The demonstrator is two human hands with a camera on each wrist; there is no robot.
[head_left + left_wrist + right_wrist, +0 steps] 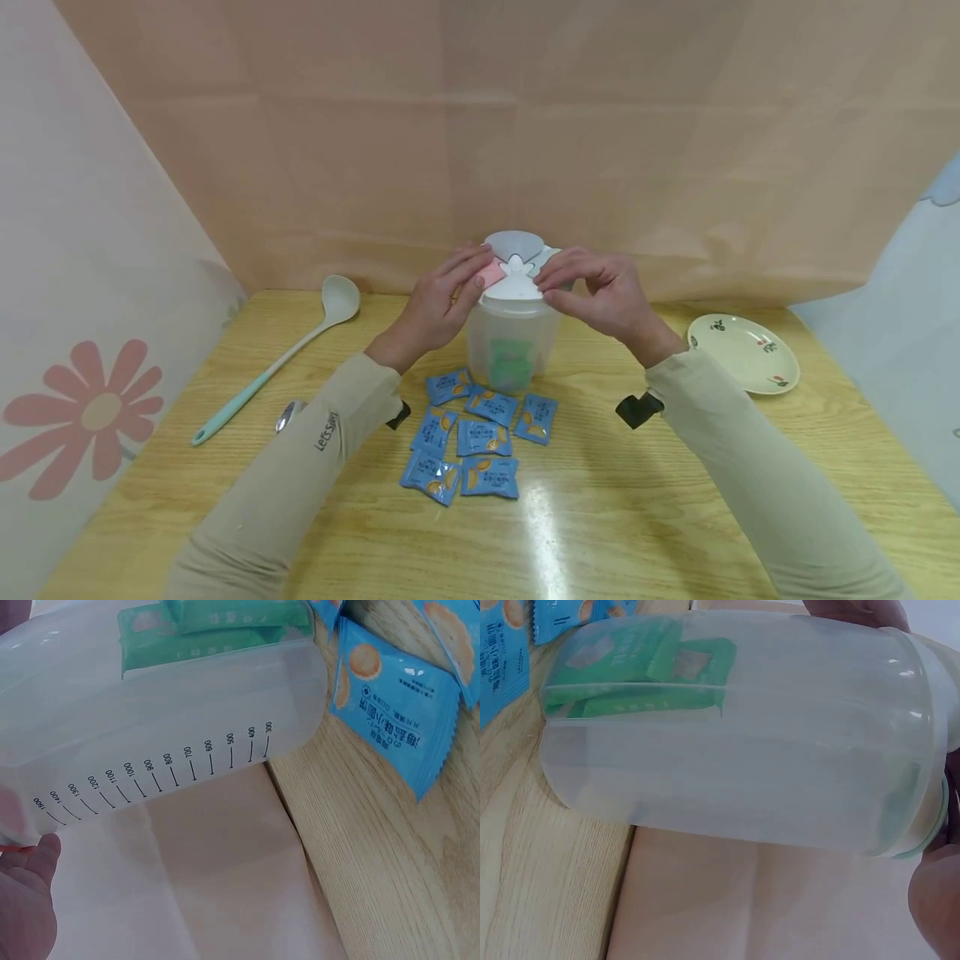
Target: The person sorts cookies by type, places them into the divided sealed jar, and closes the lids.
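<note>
A translucent plastic measuring jug with a white lid [513, 333] is seen standing upright at the centre of the frame on the pale wooden bench [637, 500]. Its lid is held from both sides: the left hand [441, 302] is curled against the lid's left edge, and the right hand [600, 292] pinches the right edge with bent fingers [558, 279]. Green sachets [217, 622] are seen inside the jug. Blue snack packets [480, 433] lie scattered just below it. A mint long-handled ladle [277, 358] lies at left, a patterned cream plate [744, 352] at right.
</note>
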